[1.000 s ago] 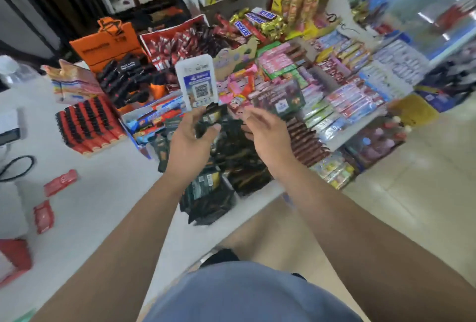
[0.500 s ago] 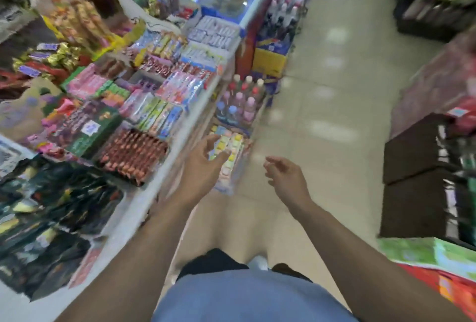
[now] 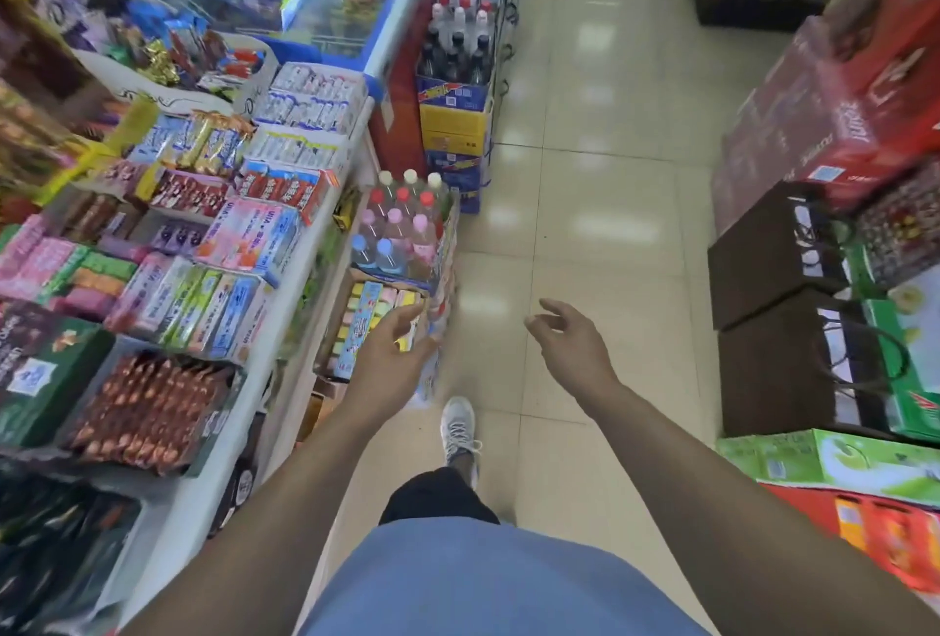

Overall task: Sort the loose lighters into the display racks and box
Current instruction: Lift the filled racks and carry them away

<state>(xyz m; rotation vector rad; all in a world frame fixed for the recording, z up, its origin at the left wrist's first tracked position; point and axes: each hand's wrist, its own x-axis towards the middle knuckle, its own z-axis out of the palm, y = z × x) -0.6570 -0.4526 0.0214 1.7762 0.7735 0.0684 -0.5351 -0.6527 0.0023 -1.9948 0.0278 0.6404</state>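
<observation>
I see my left hand [image 3: 389, 355] and right hand [image 3: 569, 345] both relaxed, fingers loose, holding nothing, over the floor [image 3: 600, 208] beside the tabletop [image 3: 193, 498] edge.

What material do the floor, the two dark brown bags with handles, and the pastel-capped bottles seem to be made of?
Floor: probably glazed ceramic tile, cream, glossy; it shows grout lines and lamp reflections.
Two dark brown bags with handles: likely matte paper or card, with flat stiff sides.
Pastel-capped bottles: seemingly clear plastic, see-through bodies.
</observation>
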